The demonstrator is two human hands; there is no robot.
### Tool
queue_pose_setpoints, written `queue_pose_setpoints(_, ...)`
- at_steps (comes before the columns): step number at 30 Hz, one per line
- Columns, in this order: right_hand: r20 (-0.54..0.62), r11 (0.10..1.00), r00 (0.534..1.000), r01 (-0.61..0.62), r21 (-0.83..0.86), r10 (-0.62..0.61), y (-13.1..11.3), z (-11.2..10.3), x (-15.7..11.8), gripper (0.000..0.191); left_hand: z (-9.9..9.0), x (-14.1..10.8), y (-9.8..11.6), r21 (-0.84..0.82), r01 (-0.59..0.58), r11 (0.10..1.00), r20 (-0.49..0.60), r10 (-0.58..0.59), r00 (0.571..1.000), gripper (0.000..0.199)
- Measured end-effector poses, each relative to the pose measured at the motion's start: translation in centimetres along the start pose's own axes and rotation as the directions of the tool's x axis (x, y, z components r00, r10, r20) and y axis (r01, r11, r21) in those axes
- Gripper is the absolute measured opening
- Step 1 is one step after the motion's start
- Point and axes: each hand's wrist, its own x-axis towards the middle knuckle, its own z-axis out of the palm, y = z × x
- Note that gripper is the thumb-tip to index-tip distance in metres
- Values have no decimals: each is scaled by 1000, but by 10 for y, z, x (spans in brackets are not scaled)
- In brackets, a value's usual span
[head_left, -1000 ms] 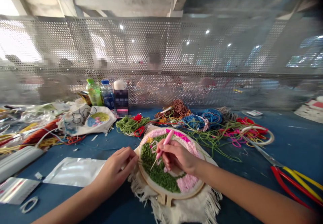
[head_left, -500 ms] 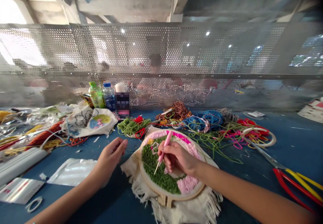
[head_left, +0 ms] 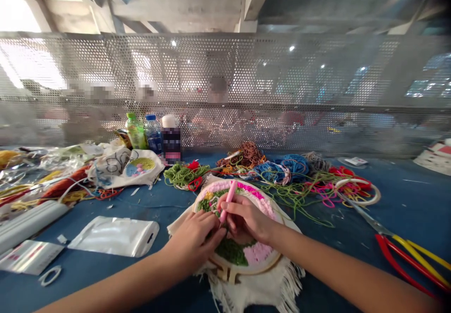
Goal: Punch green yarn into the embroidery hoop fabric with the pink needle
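Sweeping across from the left, we've got a white plastic bar [head_left: 30, 223] and a clear bag [head_left: 30, 256] on the blue worktop [head_left: 405, 200], with a silver pouch [head_left: 112, 235] right beside them. Behind those, a printed cloth [head_left: 127, 165] sits below a green bottle [head_left: 136, 132] and a water bottle [head_left: 153, 134].

Now to the centre, and here's the left hand [head_left: 193, 242], fingers [head_left: 214, 238] curled down onto the hoop's green loops, though whether they're actually pinching anything, I can't tell! The wooden embroidery hoop [head_left: 253, 268] lies flat on a fringed white cloth [head_left: 253, 294], dead ahead of the person, its pink and green pile partly covered by both hands. And the right hand [head_left: 250, 219] is clenched around a pink punch needle [head_left: 229, 200], held almost upright, its tip down at the fabric between the two hands.

Just past the hoop, heaps of yarn spread out: green [head_left: 181, 174] at the near left, then brown [head_left: 246, 155], blue [head_left: 278, 172], and a pink-and-red tangle [head_left: 338, 186]. Out on the far right, red-and-yellow-handled scissors [head_left: 405, 256] lie open on the worktop!
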Motion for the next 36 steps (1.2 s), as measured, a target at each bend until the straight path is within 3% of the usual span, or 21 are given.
queue_pose_setpoints(5, -80, 992, 997, 5, 125, 5, -3, -6, 1, 43, 3, 3, -14, -78, 91, 993, -38, -94, 995, 36)
queue_pose_setpoints(10, -144, 973, 988, 86, 215, -55, -14, -22, 2, 39, 1, -6, -19, -160, 129, 979, -54, -139, 989, 36)
queue_pose_setpoints(15, -167, 971, 980, 139, 195, -106, -19, -31, 1, 31, 1, -9, -22, -248, 178, 952, -59, -198, 978, 36)
queue_pose_setpoints(19, -186, 978, 981, 92, 189, -56, -15, -29, 1, 33, 3, -9, -28, -333, 206, 920, -70, -242, 968, 38)
queue_pose_setpoints(25, -183, 984, 983, 59, 166, -28, -10, -31, 5, 44, 6, -4, -30, -464, 183, 867, -96, -254, 962, 39)
queue_pose_setpoints(28, -187, 985, 981, 78, 157, -48, -9, -32, 3, 40, 5, -1, -28, -525, 170, 834, -107, -263, 959, 38)
queue_pose_setpoints(33, -46, 989, 992, 110, -98, -115, -10, -22, -9, 55, 5, 4, -27, -612, 160, 774, -126, -295, 947, 35)
queue_pose_setpoints(36, 57, 942, 991, 134, -308, -122, -12, -11, -13, 50, 6, 6, -29, -620, 149, 770, -119, -280, 953, 35)
